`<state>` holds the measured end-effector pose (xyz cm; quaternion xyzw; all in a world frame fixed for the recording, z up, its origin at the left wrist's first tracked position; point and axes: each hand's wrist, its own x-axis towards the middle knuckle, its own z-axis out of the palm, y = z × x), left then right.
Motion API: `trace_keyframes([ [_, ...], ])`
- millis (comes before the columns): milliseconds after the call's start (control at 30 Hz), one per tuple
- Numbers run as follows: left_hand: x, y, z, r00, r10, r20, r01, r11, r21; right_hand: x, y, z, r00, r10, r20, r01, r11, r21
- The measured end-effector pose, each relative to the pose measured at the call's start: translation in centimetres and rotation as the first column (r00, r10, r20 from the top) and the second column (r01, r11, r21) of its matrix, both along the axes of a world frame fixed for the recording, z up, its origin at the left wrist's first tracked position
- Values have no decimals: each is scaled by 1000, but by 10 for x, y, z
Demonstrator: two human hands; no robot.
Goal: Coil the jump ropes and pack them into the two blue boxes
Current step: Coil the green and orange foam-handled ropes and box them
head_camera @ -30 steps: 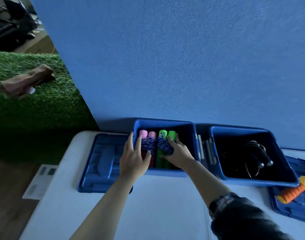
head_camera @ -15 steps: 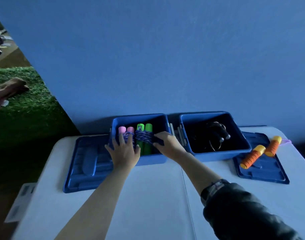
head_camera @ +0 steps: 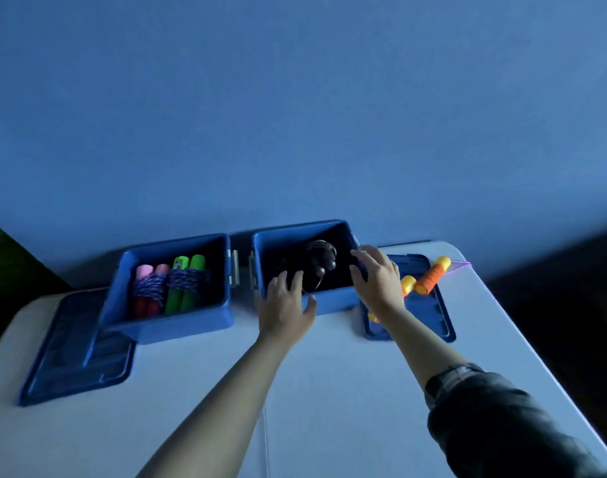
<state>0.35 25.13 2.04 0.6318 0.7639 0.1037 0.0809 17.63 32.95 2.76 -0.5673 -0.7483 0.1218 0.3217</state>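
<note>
Two open blue boxes stand side by side at the back of the white table. The left box [head_camera: 177, 322] holds a coiled pink-handled rope [head_camera: 149, 288] and a coiled green-handled rope [head_camera: 188, 282]. The right box [head_camera: 333, 300] holds a dark coiled rope [head_camera: 321, 260]. My left hand [head_camera: 286, 305] rests open at the right box's front left corner. My right hand [head_camera: 377, 277] is open at that box's right rim, holding nothing. An orange-and-yellow-handled rope [head_camera: 429, 279] lies on a blue lid to the right.
A blue lid [head_camera: 71, 353] lies flat left of the left box, partly under it. A second blue lid [head_camera: 433, 312] lies right of the right box. A blue wall stands directly behind the boxes. The table's right edge [head_camera: 522, 343] runs close by.
Both hands left the ropes in the left box and moved right to the right box. The view swung to the right.
</note>
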Motion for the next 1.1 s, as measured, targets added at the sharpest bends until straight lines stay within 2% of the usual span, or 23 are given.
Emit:
trace_keyframes([
  [100, 61, 25, 0, 998, -60, -7, 61, 997, 45, 67, 22, -12, 996, -87, 17, 88, 993, -82],
  [233, 125, 54, -9, 992, -122, -31, 123, 992, 25, 129, 57, -33, 987, -142, 81, 159, 952, -261],
  [333, 159, 71, -22, 975, -199, -96, 202, 979, 24, 157, 77, -50, 979, -127, 160, 184, 892, -414],
  [433, 180, 85, -41, 957, -264, -122, 268, 963, 15, 173, 94, -68, 987, -107, 121, 155, 837, -524],
  [533, 192, 97, -48, 937, -307, -166, 291, 950, -112, 181, 108, -84, 992, -100, 72, 123, 793, -597],
  [600, 196, 102, -53, 941, -286, -184, 244, 944, -221, 184, 113, -91, 994, -83, 68, 107, 763, -638],
  [700, 198, 104, -62, 951, -252, -177, 187, 930, -316, 188, 115, -100, 997, -27, 68, 65, 737, -673],
  [833, 200, 104, -69, 960, -234, -155, 165, 917, -363, 196, 108, -103, 996, -17, 92, 72, 762, -643],
  [1000, 205, 101, -67, 994, -91, 62, 107, 928, -358, 207, 83, -93, 995, -101, -16, 74, 815, -575],
  [1100, 206, 90, -64, 989, -74, 125, 111, 938, -327, 212, 51, -86, 991, -123, -59, 69, 827, -558],
])
